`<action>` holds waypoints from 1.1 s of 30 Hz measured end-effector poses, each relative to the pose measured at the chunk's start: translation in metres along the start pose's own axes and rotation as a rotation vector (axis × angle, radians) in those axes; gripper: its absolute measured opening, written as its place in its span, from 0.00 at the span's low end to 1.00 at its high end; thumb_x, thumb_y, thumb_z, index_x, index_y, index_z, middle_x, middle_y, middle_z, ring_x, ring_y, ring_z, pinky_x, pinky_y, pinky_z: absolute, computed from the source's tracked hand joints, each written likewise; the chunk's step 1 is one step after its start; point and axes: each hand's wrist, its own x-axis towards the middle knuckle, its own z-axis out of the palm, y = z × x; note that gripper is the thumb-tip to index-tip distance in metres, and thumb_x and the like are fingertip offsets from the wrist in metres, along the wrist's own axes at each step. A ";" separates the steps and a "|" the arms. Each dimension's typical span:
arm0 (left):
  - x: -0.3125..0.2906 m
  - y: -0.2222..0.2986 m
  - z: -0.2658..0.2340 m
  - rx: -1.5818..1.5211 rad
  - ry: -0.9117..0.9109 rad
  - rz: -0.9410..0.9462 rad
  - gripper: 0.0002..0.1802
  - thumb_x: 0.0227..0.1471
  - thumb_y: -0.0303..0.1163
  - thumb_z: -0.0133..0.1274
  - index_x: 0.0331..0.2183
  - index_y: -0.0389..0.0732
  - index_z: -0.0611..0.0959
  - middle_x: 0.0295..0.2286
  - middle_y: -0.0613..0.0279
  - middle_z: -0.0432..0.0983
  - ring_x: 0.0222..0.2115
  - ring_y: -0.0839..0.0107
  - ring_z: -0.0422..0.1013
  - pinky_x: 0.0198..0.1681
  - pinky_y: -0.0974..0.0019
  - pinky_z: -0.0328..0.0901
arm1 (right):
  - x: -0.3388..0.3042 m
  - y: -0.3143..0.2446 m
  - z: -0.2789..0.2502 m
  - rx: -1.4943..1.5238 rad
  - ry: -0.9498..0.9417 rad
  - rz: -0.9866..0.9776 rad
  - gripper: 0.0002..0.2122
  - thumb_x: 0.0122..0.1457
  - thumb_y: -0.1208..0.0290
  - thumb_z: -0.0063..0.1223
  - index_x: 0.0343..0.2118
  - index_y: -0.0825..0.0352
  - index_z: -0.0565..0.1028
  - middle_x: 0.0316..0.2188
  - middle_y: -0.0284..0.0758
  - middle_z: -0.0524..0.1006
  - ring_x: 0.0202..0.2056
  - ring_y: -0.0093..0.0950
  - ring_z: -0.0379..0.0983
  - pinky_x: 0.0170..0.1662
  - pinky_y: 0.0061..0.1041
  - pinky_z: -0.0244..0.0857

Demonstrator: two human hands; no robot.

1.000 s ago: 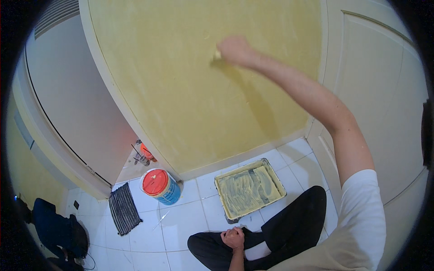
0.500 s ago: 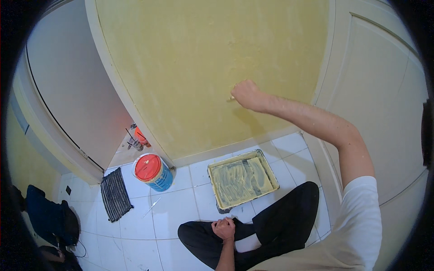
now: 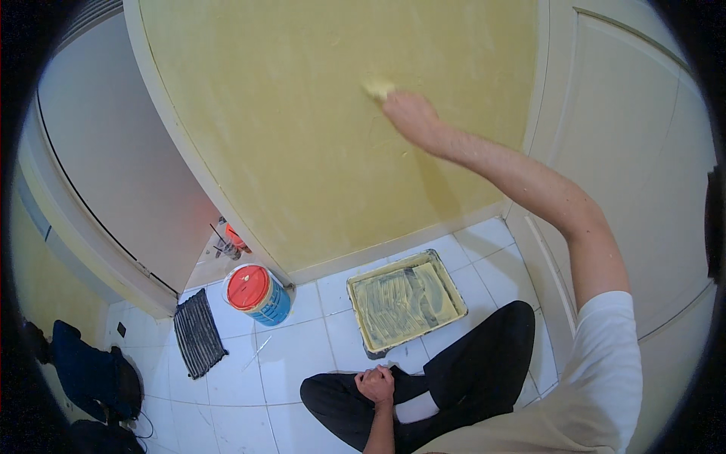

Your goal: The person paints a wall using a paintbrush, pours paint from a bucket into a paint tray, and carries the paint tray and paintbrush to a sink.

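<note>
My right hand (image 3: 412, 117) is raised in front of the yellow-painted wall (image 3: 287, 136), closed around what looks like a paintbrush. Its yellow, paint-loaded end (image 3: 377, 88) shows past the fingers, smeared by motion; the handle is hidden in the fist. Down in my lap my left hand (image 3: 376, 384) rests with its fingers curled in, and nothing shows in it. Between my crossed legs and the wall lies a paint tray (image 3: 463, 312), its floor streaked with thick pale-yellow paint over a dark base.
A blue paint bucket (image 3: 274, 309) with a red lid stands left of the tray, beside a dark ribbed mat (image 3: 200, 333). A thin white stick (image 3: 257, 353) lies on the tiles. Doors (image 3: 113, 144) flank the wall. Dark fabric (image 3: 87, 371) sits at the lower left.
My right hand has moved up and slightly left along the wall, and the yellow end of the brush now shows. My left hand stays in my lap.
</note>
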 end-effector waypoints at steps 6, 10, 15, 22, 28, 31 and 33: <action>-0.002 0.000 0.003 -0.045 -0.031 0.005 0.16 0.46 0.28 0.49 0.10 0.41 0.79 0.13 0.60 0.74 0.18 0.65 0.71 0.35 0.61 0.60 | 0.010 0.024 -0.021 -0.006 -0.288 -0.088 0.08 0.50 0.68 0.55 0.26 0.67 0.79 0.26 0.41 0.80 0.32 0.38 0.79 0.32 0.38 0.72; 0.003 0.006 -0.001 -0.024 -0.021 0.003 0.16 0.46 0.28 0.50 0.10 0.41 0.79 0.13 0.60 0.74 0.18 0.65 0.71 0.35 0.61 0.60 | 0.073 0.063 -0.092 0.091 0.180 0.100 0.06 0.50 0.76 0.50 0.31 0.69 0.76 0.27 0.46 0.78 0.31 0.44 0.77 0.32 0.41 0.71; -0.001 0.005 -0.001 0.009 -0.024 0.018 0.16 0.45 0.27 0.50 0.09 0.40 0.78 0.13 0.58 0.74 0.18 0.64 0.71 0.34 0.61 0.61 | 0.065 0.057 -0.085 0.189 0.319 0.259 0.08 0.53 0.78 0.49 0.34 0.75 0.75 0.26 0.42 0.78 0.28 0.35 0.76 0.29 0.30 0.70; -0.003 0.002 -0.003 -0.021 -0.060 0.006 0.17 0.46 0.28 0.50 0.09 0.37 0.77 0.13 0.56 0.74 0.18 0.61 0.70 0.34 0.59 0.61 | -0.065 -0.015 0.042 -0.199 -0.032 -0.044 0.13 0.52 0.78 0.48 0.40 0.77 0.73 0.30 0.43 0.77 0.30 0.31 0.77 0.26 0.26 0.72; 0.004 0.008 -0.009 0.010 -0.081 -0.031 0.19 0.48 0.30 0.49 0.09 0.38 0.78 0.13 0.56 0.75 0.20 0.60 0.72 0.37 0.58 0.61 | -0.172 -0.036 0.074 0.223 -0.213 0.067 0.06 0.51 0.78 0.48 0.31 0.70 0.76 0.27 0.43 0.78 0.29 0.36 0.78 0.27 0.33 0.72; 0.002 0.008 -0.009 0.024 -0.147 -0.066 0.19 0.49 0.31 0.48 0.11 0.40 0.80 0.14 0.58 0.76 0.20 0.61 0.73 0.37 0.59 0.61 | -0.250 -0.061 0.097 0.502 -0.324 0.262 0.06 0.52 0.76 0.48 0.31 0.69 0.76 0.24 0.46 0.77 0.29 0.44 0.76 0.29 0.41 0.71; 0.006 0.013 -0.011 0.034 -0.131 -0.068 0.18 0.49 0.31 0.48 0.11 0.42 0.82 0.14 0.59 0.76 0.20 0.62 0.73 0.37 0.60 0.61 | -0.313 -0.086 0.117 0.865 -0.288 0.423 0.08 0.55 0.71 0.49 0.34 0.68 0.76 0.25 0.47 0.77 0.29 0.48 0.75 0.31 0.42 0.69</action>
